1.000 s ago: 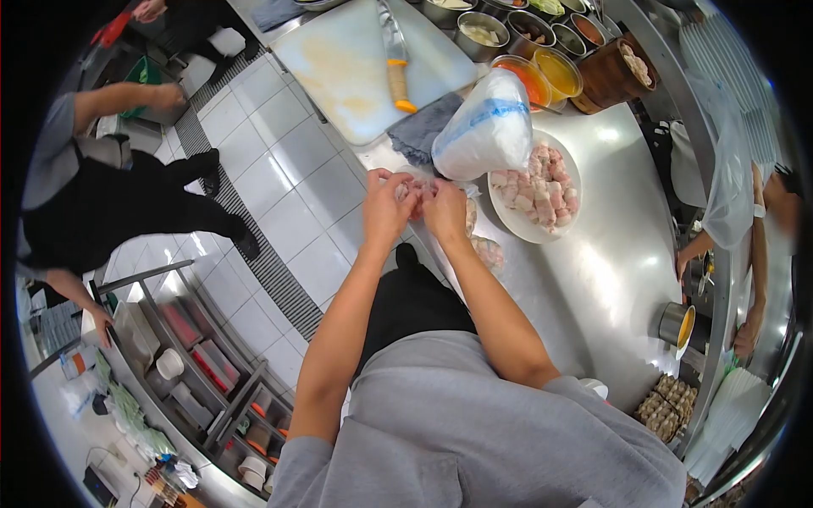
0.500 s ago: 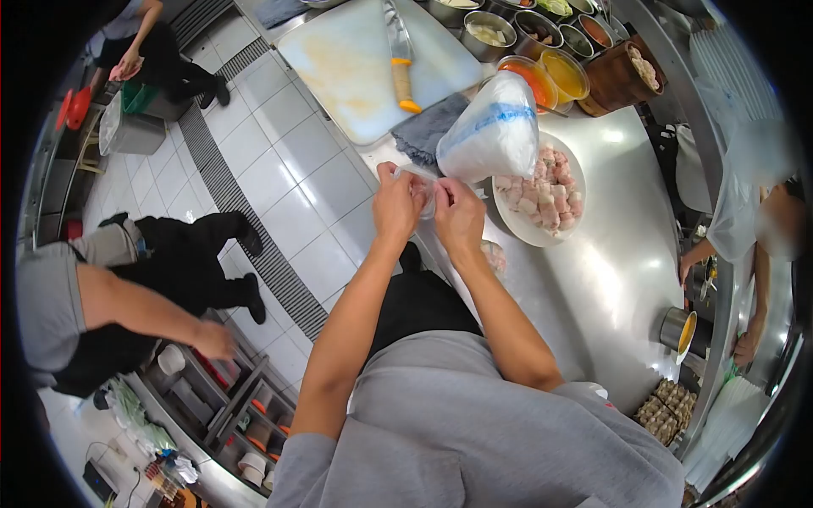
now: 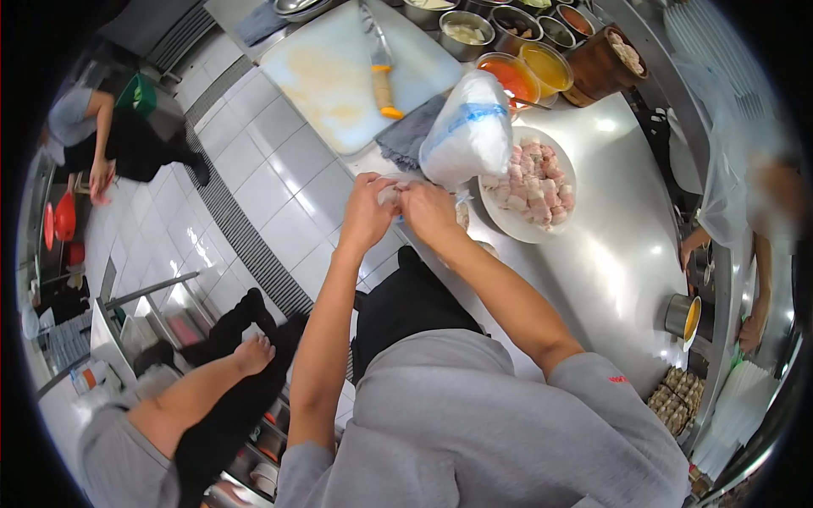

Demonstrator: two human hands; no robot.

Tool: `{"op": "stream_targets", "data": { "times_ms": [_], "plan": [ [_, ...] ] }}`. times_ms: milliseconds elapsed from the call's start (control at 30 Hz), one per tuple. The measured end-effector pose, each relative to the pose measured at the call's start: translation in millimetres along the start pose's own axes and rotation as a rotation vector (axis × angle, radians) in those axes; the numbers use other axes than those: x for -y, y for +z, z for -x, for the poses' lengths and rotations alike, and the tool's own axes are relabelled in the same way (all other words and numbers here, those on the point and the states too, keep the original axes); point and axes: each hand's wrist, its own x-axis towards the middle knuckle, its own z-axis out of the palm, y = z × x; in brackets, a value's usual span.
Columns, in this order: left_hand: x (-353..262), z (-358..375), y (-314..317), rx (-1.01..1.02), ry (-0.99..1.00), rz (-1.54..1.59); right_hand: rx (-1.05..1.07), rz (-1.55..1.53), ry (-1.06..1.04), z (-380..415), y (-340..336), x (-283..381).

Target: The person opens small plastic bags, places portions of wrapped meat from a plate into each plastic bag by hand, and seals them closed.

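My left hand (image 3: 369,210) and my right hand (image 3: 426,212) meet at the counter's left edge, fingers closed on a small clear plastic bag (image 3: 390,194) between them. The bag's contents are too hidden to make out. Just beyond my right hand stands a large white plastic bag with a blue stripe (image 3: 466,135). Beside it, a white oval plate (image 3: 562,232) carries pieces of raw pink meat (image 3: 533,182). Under my right forearm, small wrapped bundles (image 3: 462,216) partly show.
A cutting board (image 3: 334,76) holds a knife with a yellow handle (image 3: 385,91); a grey cloth (image 3: 407,134) lies beside it. Bowls and a wooden bucket (image 3: 603,68) line the back. A co-worker (image 3: 127,457) is at lower left, another (image 3: 110,135) upper left.
My hands have shifted slightly left and down with the clear bag, bunching it closer. The near co-worker has moved down and right, and the view has turned a little.
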Motion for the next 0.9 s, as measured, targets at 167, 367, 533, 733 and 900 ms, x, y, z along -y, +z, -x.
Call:
{"op": "stream_targets", "data": {
  "times_ms": [167,367,533,733,900],
  "plan": [
    [-16.2,16.1,-4.5,-0.089,0.038,-0.165,-0.172,0.032,-0.02,25.8,-28.6,2.2],
    [-39.8,22.1,-8.3,-0.052,-0.02,-0.109,-0.561,-0.223,-0.043,92.4,-90.6,-36.0],
    [-39.0,24.4,-7.9,-0.049,-0.033,-0.078,-0.362,-0.089,0.491,119.9,-79.8,-144.9],
    [-33.1,26.2,-8.0,-0.05,-0.017,-0.068,-0.023,0.039,0.49,106.1,-63.4,-166.8],
    [-32.2,28.1,-7.9,-0.085,-0.021,-0.046,-0.182,-0.243,0.669,100.6,-57.6,-180.7]
  ]
}}
